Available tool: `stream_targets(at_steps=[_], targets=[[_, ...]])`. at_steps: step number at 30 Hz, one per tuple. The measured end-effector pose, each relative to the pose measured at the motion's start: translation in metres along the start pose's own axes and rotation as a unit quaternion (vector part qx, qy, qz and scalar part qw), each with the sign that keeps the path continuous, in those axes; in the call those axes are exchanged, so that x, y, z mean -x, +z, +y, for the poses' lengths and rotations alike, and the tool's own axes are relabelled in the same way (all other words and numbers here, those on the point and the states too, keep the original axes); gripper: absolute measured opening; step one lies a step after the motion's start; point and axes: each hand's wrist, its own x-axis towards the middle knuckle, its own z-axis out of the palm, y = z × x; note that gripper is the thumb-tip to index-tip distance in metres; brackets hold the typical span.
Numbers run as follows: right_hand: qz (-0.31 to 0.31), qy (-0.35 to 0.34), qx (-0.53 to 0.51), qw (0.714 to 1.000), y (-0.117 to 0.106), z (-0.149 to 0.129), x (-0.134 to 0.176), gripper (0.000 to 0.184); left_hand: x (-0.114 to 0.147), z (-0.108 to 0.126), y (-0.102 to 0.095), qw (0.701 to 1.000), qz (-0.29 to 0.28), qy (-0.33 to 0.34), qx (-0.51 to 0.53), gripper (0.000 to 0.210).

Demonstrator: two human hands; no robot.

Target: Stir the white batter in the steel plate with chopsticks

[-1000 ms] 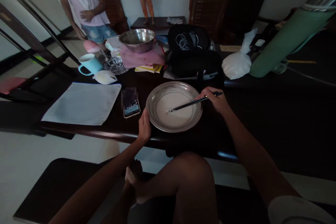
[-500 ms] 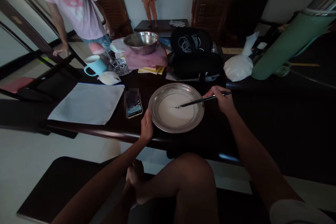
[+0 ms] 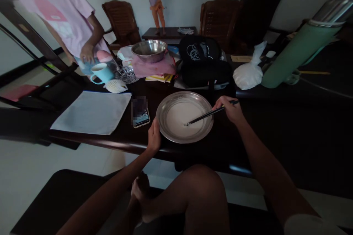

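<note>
A round metal bowl point(image 3: 165, 132) stands on the dark table, with a white liquid point(image 3: 182, 115) in its bottom. My left hand point(image 3: 154, 136) grips the bowl's near-left rim, thumb up along the edge. In my right hand point(image 3: 228, 109), closed, is a pair of dark chopsticks point(image 3: 206, 115), slanting down to the left over the bowl's right rim. Their tips sit in the white liquid near the middle of the bowl. To the left of the bowl lies a phone point(image 3: 141, 117) with its screen lit.
A pale zip pouch point(image 3: 92, 112) lies at left. Behind are a blue mug point(image 3: 103, 73), another metal bowl point(image 3: 150, 50) on pink cloth, a black case point(image 3: 204, 71), a tied bag of white powder point(image 3: 248, 75) and a green thermos point(image 3: 299, 51). Two people stand beyond the table.
The chopstick tips have shifted slightly within the liquid, and my right hand has tilted them more steeply. The view has tipped up a little. The person at left has moved an arm inward.
</note>
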Motion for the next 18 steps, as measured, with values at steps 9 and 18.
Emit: stream_targets(at_steps=[9,18], targets=[[0.034,0.009,-0.001,0.999,0.0010,0.0006,-0.0005,0.048,-0.0002,-0.0005,-0.0003,1.000,-0.006,0.001,0.006,0.067],[0.028,0.008,0.002,1.000,-0.0021,0.0026,-0.0010,0.042,0.0001,0.0000,-0.0001,1.000,-0.004,-0.008,0.007,0.067]])
